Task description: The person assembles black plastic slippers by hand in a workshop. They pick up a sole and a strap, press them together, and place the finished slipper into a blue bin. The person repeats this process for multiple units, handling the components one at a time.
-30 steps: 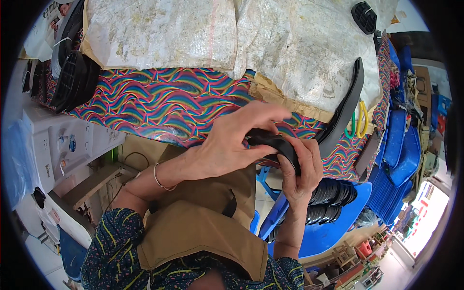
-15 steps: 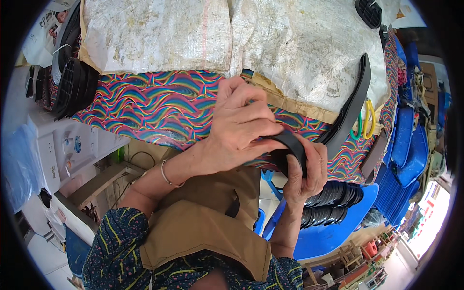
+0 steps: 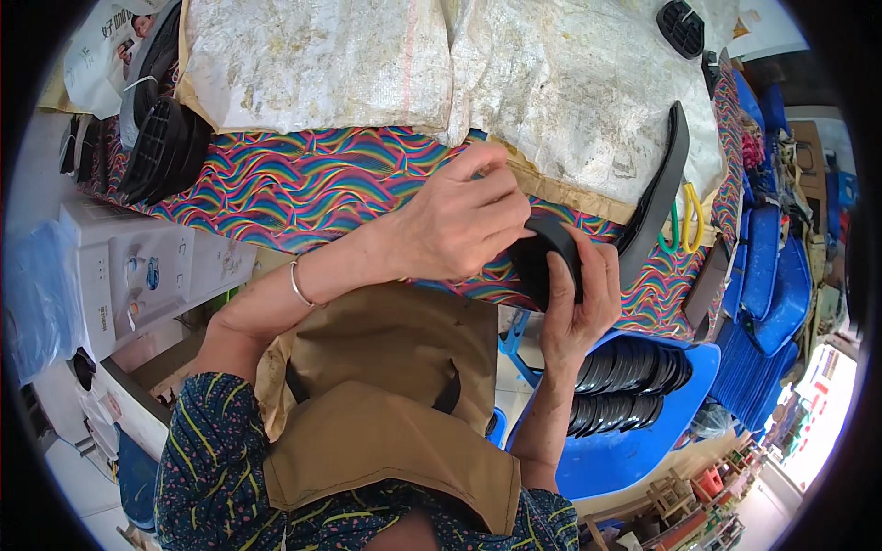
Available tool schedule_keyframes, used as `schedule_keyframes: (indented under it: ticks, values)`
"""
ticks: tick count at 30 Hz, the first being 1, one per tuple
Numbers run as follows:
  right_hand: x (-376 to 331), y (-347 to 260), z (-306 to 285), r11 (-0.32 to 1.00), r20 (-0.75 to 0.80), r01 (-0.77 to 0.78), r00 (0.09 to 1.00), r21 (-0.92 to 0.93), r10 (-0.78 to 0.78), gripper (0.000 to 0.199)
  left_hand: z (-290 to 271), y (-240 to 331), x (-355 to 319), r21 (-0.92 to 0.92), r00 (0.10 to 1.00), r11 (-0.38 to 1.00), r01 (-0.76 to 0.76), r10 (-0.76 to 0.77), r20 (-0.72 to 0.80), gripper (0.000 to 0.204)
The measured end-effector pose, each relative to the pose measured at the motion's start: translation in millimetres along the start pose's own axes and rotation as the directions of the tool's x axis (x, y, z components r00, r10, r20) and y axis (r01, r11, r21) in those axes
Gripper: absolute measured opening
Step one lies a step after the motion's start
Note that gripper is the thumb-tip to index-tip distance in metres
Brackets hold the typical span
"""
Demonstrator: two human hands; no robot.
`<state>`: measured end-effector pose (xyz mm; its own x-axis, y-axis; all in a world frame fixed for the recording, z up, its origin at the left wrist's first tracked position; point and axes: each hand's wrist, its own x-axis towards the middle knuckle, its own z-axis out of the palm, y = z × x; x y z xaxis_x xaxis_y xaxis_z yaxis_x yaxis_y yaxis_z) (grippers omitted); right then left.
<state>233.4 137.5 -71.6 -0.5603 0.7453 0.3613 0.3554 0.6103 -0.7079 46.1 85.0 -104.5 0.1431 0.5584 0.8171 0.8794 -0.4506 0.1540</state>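
Observation:
My right hand (image 3: 588, 289) grips a black curved strip (image 3: 535, 266), thumb on its inner face and fingers around the outside. The strip is bent into an arch above the front edge of the patterned tablecloth (image 3: 312, 197). My left hand (image 3: 473, 219) is closed, its fingertips at the strip's upper left edge. What it pinches, if anything, is hidden by the fingers. To the right of my right hand, a bundle of long black curved strips (image 3: 660, 188) lies on the table. Beside it are scissors with yellow and green handles (image 3: 693, 220).
A dirty white woven sheet (image 3: 322, 64) covers the table's far part. Black sole-shaped pieces (image 3: 170, 151) stand bundled at the left, another (image 3: 681, 28) at the far right. Below right, a blue stool (image 3: 588, 459) holds rows of black pieces (image 3: 629, 367). A white box (image 3: 138, 275) stands left.
My left hand has shifted slightly up and away from the strip's edge. The strip has tilted, and more of its dark inner face shows. My right hand keeps its grip.

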Motion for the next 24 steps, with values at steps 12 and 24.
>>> schedule_keyframes:
  ticks: [12, 24]
  values:
    - [-25.0, 9.3, 1.4, 0.841, -0.341, -0.185, 0.854, 0.508, 0.394, 0.033, -47.7, 52.6, 15.1, -0.545, 0.56, 0.38, 0.747, -0.802, 0.208, 0.037]
    - [-31.0, -10.7, 12.8, 0.86, -0.305, -0.129, 0.9, 0.494, 0.311, 0.032, -40.5, 59.4, 42.8, -0.233, 0.849, 0.817, 0.527, -0.517, 0.107, 0.05]
